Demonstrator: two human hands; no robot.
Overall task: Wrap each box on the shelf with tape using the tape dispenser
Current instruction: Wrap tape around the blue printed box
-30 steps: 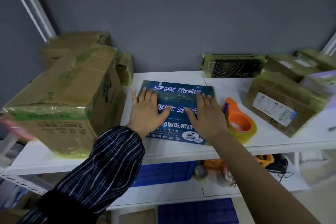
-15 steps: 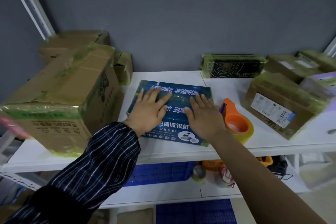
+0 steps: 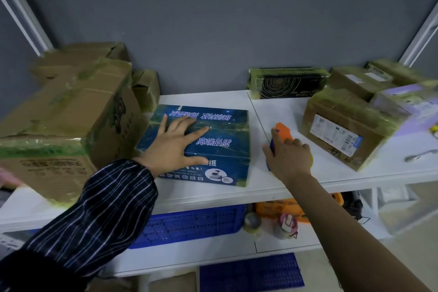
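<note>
From my seat at the feed, the blue box (image 3: 201, 144) lay flat on the white shelf (image 3: 279, 111), near its front edge and roughly centre-left. The left hand (image 3: 175, 147) rested palm-down on the box's top face, fingers spread wide and flat, thumb stretched toward the front edge; it pressed on the box rather than gripping it. The striped sleeve (image 3: 94, 220) covered that arm to the wrist.

The tape dispenser (image 3: 280, 134) sat on the shelf just to the right of the blue box, apart from it by a strip of bare shelf. The right hand (image 3: 289, 159) lay over the dispenser from the near side, fingers curled down across its body, so only the orange front end and a sliver of the blue edge showed past the knuckles. I could not tell whether the fingers had actually closed around it or merely rested on top.

To the left stood a large cardboard box (image 3: 64, 125) wrapped in yellowish tape, touching or almost touching the blue box's left side. To the right of the dispenser sat a labelled cardboard box (image 3: 339, 130), also taped, and a black box (image 3: 284, 83) stood against the back wall.
</note>
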